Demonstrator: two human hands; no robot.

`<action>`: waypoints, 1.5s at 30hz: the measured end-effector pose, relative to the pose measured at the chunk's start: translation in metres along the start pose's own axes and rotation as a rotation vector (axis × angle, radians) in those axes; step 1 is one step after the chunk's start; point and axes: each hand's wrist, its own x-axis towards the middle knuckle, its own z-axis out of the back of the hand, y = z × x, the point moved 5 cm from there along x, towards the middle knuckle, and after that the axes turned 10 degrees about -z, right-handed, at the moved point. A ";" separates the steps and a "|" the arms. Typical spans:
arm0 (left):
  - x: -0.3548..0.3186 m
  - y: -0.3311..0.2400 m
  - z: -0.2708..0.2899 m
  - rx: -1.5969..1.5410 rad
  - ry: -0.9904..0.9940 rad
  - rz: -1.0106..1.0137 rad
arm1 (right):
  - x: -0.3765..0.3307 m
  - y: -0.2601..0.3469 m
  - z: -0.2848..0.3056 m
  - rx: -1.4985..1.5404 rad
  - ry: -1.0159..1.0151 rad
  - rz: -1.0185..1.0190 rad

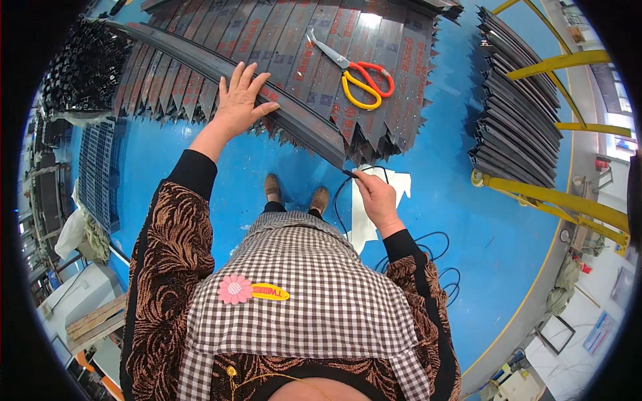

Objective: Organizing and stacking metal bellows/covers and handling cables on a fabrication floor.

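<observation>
A: What'd we have out?
B: One long, ridged dark profile (304, 123), slanting across a bed of profiles (294, 47), plus one pair of pointy metal scissors (344, 63).
A: And our fingers?
B: Left hand (237, 107) splayed wide on the long one; right hand (378, 202) pinched one thin black strip (348, 173) by its near end.

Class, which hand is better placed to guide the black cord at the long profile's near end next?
Probably the right hand: it pinches the black cord at that end, while the left hand lies spread farther up the long profile.
</observation>
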 end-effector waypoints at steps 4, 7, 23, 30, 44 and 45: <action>0.000 0.000 0.000 0.015 0.003 0.003 | 0.004 0.008 0.005 -0.160 0.011 0.048; -0.001 0.002 -0.001 0.019 0.000 0.002 | 0.005 0.012 0.009 -0.258 -0.019 0.130; -0.001 0.002 -0.004 0.025 -0.073 -0.014 | 0.008 0.001 0.000 -0.083 0.051 0.110; -0.001 0.006 -0.007 0.051 -0.097 -0.018 | 0.011 0.004 0.000 0.015 0.085 0.099; 0.000 0.006 -0.011 0.090 -0.162 -0.037 | 0.007 -0.006 -0.012 0.259 0.172 -0.016; 0.000 0.008 -0.013 0.096 -0.172 -0.043 | 0.007 -0.003 -0.011 0.176 0.152 0.023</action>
